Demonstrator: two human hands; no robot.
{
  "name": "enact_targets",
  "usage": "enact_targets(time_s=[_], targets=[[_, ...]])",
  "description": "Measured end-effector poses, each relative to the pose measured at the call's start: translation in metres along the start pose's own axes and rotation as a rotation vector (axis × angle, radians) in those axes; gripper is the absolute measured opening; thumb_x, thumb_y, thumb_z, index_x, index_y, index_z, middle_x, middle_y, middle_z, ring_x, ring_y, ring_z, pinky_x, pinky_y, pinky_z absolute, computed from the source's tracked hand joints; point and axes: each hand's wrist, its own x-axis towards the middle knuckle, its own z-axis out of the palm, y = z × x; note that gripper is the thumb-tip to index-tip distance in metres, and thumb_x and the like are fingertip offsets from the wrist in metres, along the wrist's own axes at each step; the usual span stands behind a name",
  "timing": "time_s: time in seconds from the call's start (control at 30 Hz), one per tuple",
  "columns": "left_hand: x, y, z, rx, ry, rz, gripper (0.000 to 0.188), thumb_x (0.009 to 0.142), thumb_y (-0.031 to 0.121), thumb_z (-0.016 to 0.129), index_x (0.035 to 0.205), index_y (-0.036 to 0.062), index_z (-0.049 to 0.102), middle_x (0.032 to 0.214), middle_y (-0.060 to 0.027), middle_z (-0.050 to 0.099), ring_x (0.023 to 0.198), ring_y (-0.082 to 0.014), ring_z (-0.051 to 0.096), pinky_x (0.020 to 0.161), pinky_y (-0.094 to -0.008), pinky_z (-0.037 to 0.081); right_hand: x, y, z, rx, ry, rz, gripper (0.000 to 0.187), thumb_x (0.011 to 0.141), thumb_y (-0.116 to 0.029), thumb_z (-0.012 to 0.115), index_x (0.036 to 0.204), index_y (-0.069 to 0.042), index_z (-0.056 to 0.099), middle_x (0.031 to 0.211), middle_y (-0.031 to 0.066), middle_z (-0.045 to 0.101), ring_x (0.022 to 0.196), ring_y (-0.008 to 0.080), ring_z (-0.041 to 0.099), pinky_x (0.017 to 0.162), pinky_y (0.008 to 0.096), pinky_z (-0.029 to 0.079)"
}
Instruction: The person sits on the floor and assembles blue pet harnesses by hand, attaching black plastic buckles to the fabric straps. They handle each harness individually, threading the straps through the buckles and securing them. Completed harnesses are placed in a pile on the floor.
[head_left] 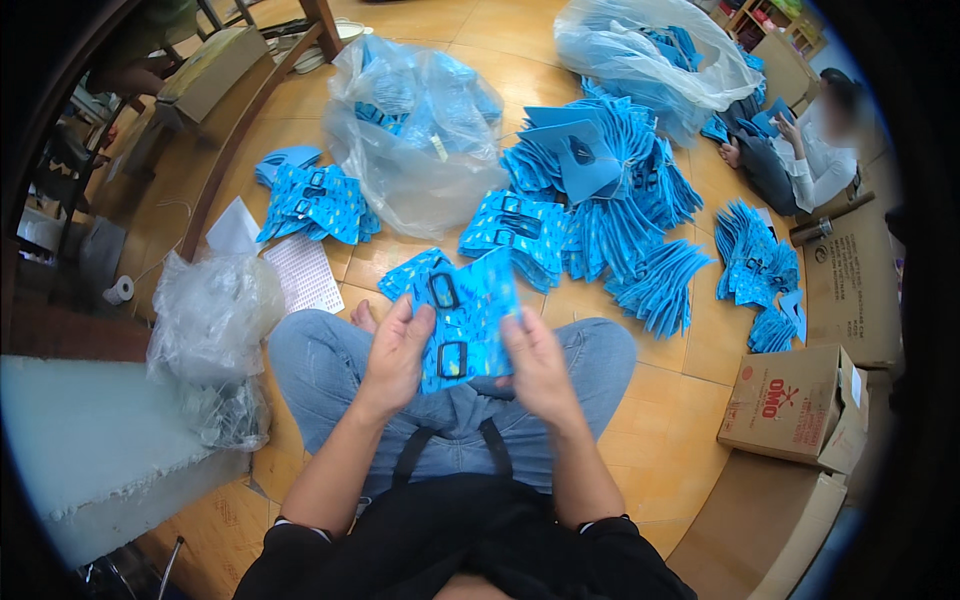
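Note:
In front of my lap I hold a flat blue patterned fabric piece (480, 325) with two black rectangular frames on it. My left hand (395, 358) grips its left edge, thumb on the front and fingers behind. At the right edge is my right hand (540, 368), slightly blurred, with its thumb against the piece. Just beyond it, a small stack of similar blue pieces (405, 275) lies on the floor, partly covered by the held one. Farther off sits another stack with black frames (515, 230), beside a large fanned pile of blue pieces (625, 170).
Clear plastic bags (410, 190) (655, 90) with blue pieces stand beyond. More stacks lie at left (315, 200) and right (755, 255). A printed sheet (303, 275) and crumpled plastic (210, 310) are left. Cardboard boxes (785, 405) line the right; another person (815, 160) sits far right.

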Motion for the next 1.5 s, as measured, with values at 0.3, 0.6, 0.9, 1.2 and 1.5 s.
enact_targets(time_s=[0.3,0.6,0.9,1.2,1.5], targets=[[0.019,-0.013,-0.026,-0.033,0.046,0.195,0.017,0.099,0.019,0.052,0.101,0.0028,0.056,0.086,-0.0002,0.062,0.07,-0.0032,0.054,0.064,-0.0196,0.047,0.023,0.02,-0.047,-0.118,0.144,-0.147,0.025,0.099,-0.03,0.052,0.094,-0.007,0.059,0.069,-0.0058,0.053,0.052,0.0,0.045,0.043,0.0166,0.034],[0.031,-0.052,-0.017,0.17,0.116,-0.17,0.027,0.094,0.026,0.059,0.111,0.0047,0.057,0.089,-0.005,0.062,0.071,-0.0085,0.055,0.06,-0.0244,0.046,0.152,0.063,-0.14,-0.318,0.349,-0.231,0.035,0.096,-0.037,0.054,0.103,-0.004,0.06,0.076,0.0029,0.059,0.065,0.0121,0.057,0.056,0.0284,0.048],[0.032,-0.097,-0.02,1.109,0.0,0.045,0.039,0.083,0.019,0.067,0.117,0.0028,0.056,0.113,-0.0191,0.057,0.106,-0.0389,0.053,0.09,-0.0439,0.043,0.16,0.097,-0.152,-0.977,0.798,-0.325,0.035,0.088,-0.027,0.06,0.116,-0.005,0.06,0.108,0.0178,0.058,0.103,0.0337,0.055,0.089,0.041,0.044],[0.061,-0.137,-0.018,1.417,0.057,-0.081,0.065,0.076,0.014,0.07,0.136,0.0144,0.045,0.12,-0.016,0.053,0.111,-0.0328,0.054,0.091,-0.0449,0.045,0.115,0.121,-0.067,-0.982,0.028,-0.014,0.04,0.09,-0.026,0.059,0.121,-0.002,0.056,0.12,0.0256,0.057,0.108,0.0375,0.058,0.091,0.0425,0.047],[0.052,-0.125,-0.024,1.336,0.054,-0.101,0.044,0.076,0.016,0.072,0.117,0.0096,0.057,0.119,-0.0148,0.055,0.109,-0.0345,0.055,0.092,-0.0457,0.043,0.101,0.128,-0.049,-1.01,0.04,-0.026,0.048,0.085,-0.029,0.065,0.123,-0.004,0.048,0.108,0.0218,0.059,0.103,0.0364,0.059,0.087,0.0445,0.048]])
